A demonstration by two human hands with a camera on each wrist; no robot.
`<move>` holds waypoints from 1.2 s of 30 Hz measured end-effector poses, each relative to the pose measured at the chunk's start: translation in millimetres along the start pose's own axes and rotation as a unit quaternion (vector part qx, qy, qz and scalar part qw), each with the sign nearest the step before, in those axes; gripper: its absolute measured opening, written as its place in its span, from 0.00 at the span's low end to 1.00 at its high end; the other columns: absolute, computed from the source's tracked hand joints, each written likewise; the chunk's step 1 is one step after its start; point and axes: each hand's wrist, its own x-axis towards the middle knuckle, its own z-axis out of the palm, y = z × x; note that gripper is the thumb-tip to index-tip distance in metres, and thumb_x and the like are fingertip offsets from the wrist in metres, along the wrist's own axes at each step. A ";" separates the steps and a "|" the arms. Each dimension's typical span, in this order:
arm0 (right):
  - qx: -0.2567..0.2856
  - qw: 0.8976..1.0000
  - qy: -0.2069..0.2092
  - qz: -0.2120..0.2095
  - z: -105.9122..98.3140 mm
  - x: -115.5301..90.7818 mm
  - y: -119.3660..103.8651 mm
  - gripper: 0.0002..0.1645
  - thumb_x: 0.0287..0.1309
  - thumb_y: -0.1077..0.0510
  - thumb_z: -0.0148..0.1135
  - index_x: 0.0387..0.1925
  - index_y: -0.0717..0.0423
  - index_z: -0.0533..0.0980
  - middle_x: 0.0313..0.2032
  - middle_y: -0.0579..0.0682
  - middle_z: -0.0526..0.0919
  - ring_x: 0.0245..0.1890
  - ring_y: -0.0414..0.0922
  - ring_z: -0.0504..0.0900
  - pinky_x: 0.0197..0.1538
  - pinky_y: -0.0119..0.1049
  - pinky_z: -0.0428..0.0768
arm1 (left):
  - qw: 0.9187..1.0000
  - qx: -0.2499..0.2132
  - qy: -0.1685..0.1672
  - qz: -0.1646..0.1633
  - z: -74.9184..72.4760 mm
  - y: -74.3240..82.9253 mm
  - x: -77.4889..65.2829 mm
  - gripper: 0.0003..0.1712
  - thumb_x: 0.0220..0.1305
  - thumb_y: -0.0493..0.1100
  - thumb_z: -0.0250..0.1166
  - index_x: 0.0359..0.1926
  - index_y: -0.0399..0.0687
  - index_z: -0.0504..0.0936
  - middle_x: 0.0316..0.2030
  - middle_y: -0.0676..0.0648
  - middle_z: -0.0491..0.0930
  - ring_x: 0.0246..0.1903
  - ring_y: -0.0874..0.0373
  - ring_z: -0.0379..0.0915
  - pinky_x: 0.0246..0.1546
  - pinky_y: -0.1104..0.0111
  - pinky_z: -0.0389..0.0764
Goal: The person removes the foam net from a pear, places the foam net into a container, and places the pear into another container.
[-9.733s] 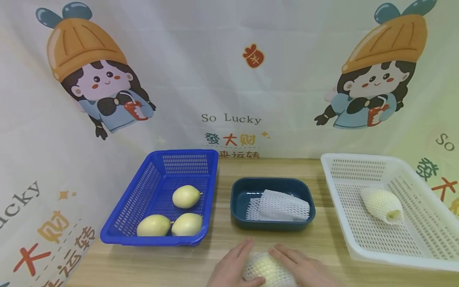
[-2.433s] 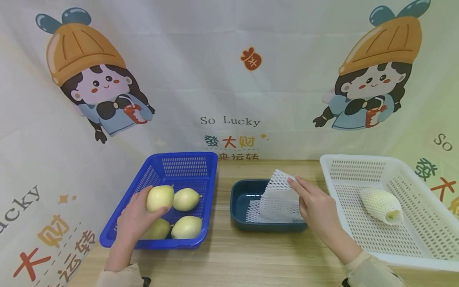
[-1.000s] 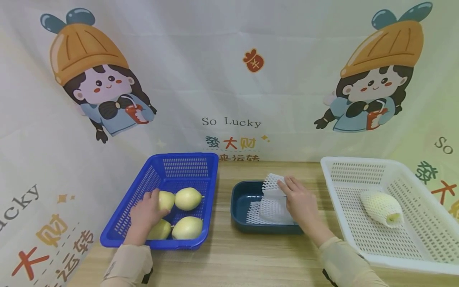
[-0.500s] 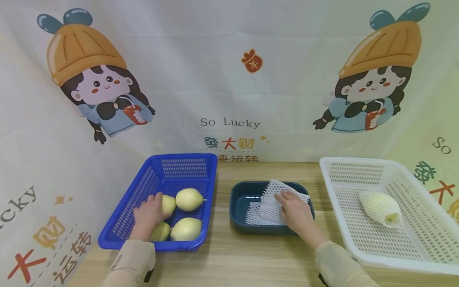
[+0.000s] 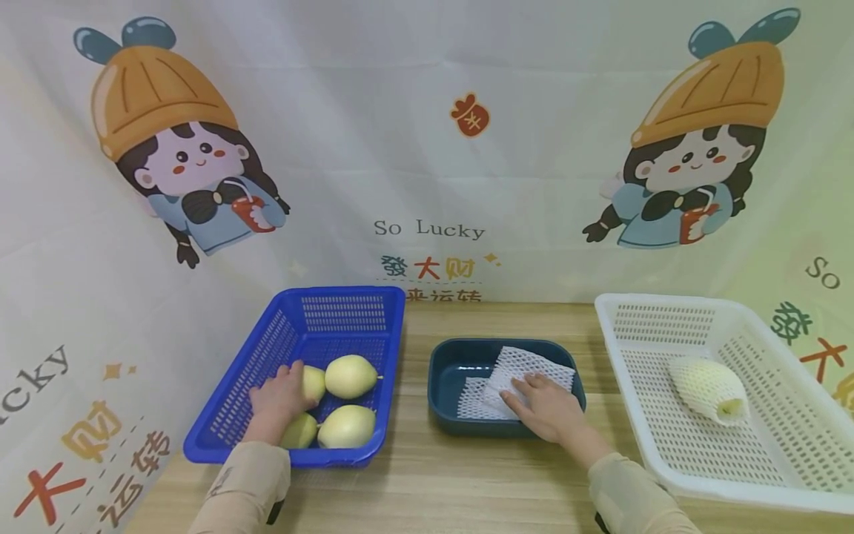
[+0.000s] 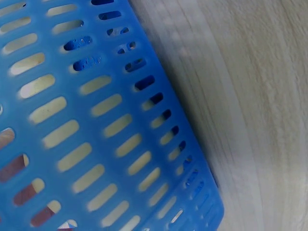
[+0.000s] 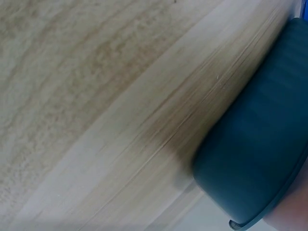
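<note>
In the head view my left hand [image 5: 276,400] reaches into the blue basket [image 5: 394,326] and holds a yellow-green pear [image 5: 313,384], its fingers curled over the left side. Part of that pear is hidden by the hand. Close by lie more pears: one at the back right [image 5: 351,377], one at the front right [image 5: 347,426] and one partly covered pear [image 5: 300,432]. My right hand [image 5: 548,408] rests with fingers extended on white foam fruit nets [image 5: 530,363] in the dark teal tray [image 5: 443,371]. Neither wrist view shows the fingers' contact.
At the right stands a white basket [image 5: 623,386] with one pear in a foam net [image 5: 709,389]. The baskets and tray sit on a wooden table [image 5: 427,482], with a printed cloth [image 5: 427,163] behind. The blue basket's slotted side [image 6: 96,125] fills much of the left wrist view.
My left hand has lowered the pear into the blue basket. My right hand, which held a foam net up, has laid it down in the tray and flattened over it. The netted pear has joined the others unwrapped.
</note>
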 end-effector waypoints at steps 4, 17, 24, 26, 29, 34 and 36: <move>0.004 1.000 -0.015 0.005 -1.2 -0.1 -0.1 0.38 0.60 0.34 0.34 0.56 0.57 0.69 0.56 0.59 0.67 0.59 0.56 0.60 0.58 0.49 0.58 | 1.000 0.004 0.001 0.006 1.3 -1.0 1.4 0.42 0.47 0.48 0.66 0.58 0.33 0.58 0.46 0.28 0.65 0.41 0.31 0.65 0.40 0.39 0.62; -0.001 1.000 -0.027 -0.005 -2.3 -0.9 1.4 0.41 0.59 0.32 0.32 0.57 0.59 0.67 0.58 0.61 0.63 0.60 0.57 0.55 0.59 0.51 0.54 | 1.000 0.010 0.001 -0.009 2.3 0.7 1.8 0.42 0.52 0.52 0.59 0.59 0.28 0.56 0.50 0.25 0.61 0.47 0.29 0.59 0.43 0.38 0.59; -0.011 0.998 0.045 -0.044 -9.6 -2.5 -1.3 0.35 0.61 0.38 0.38 0.57 0.60 0.67 0.56 0.61 0.67 0.58 0.57 0.60 0.58 0.49 0.58 | 1.000 0.005 -0.013 -0.020 0.1 -0.6 0.9 0.41 0.54 0.51 0.56 0.61 0.28 0.53 0.51 0.22 0.58 0.48 0.27 0.57 0.42 0.38 0.59; -0.015 0.996 0.067 -0.052 -14.7 -3.3 -2.8 0.34 0.61 0.39 0.40 0.56 0.60 0.68 0.55 0.60 0.67 0.58 0.56 0.60 0.58 0.49 0.58 | 1.000 0.005 -0.014 -0.023 -1.3 -0.4 0.5 0.42 0.54 0.50 0.56 0.61 0.28 0.52 0.52 0.21 0.56 0.48 0.26 0.56 0.43 0.37 0.59; -0.016 0.994 0.093 -0.060 -24.3 -6.2 -4.7 0.32 0.61 0.41 0.42 0.56 0.61 0.68 0.56 0.60 0.67 0.58 0.56 0.60 0.58 0.49 0.58 | 0.999 0.003 -0.016 -0.027 -3.7 1.2 -1.0 0.42 0.54 0.49 0.57 0.61 0.28 0.51 0.52 0.20 0.54 0.49 0.25 0.54 0.44 0.36 0.56; -0.013 0.991 0.115 -0.062 -45.9 -14.5 -6.9 0.31 0.61 0.43 0.45 0.57 0.59 0.67 0.57 0.60 0.65 0.59 0.56 0.59 0.56 0.51 0.61 | 1.000 -0.001 -0.011 -0.026 -9.2 6.8 -5.8 0.41 0.55 0.50 0.57 0.62 0.29 0.51 0.54 0.21 0.53 0.52 0.26 0.51 0.45 0.35 0.54; -0.018 0.990 0.125 -0.063 -56.7 -18.1 -7.1 0.30 0.60 0.43 0.47 0.57 0.59 0.67 0.57 0.60 0.65 0.59 0.55 0.59 0.55 0.51 0.62 | 1.000 -0.004 -0.002 -0.019 -12.7 10.3 -7.7 0.41 0.57 0.50 0.56 0.62 0.30 0.51 0.56 0.22 0.52 0.53 0.27 0.50 0.46 0.35 0.52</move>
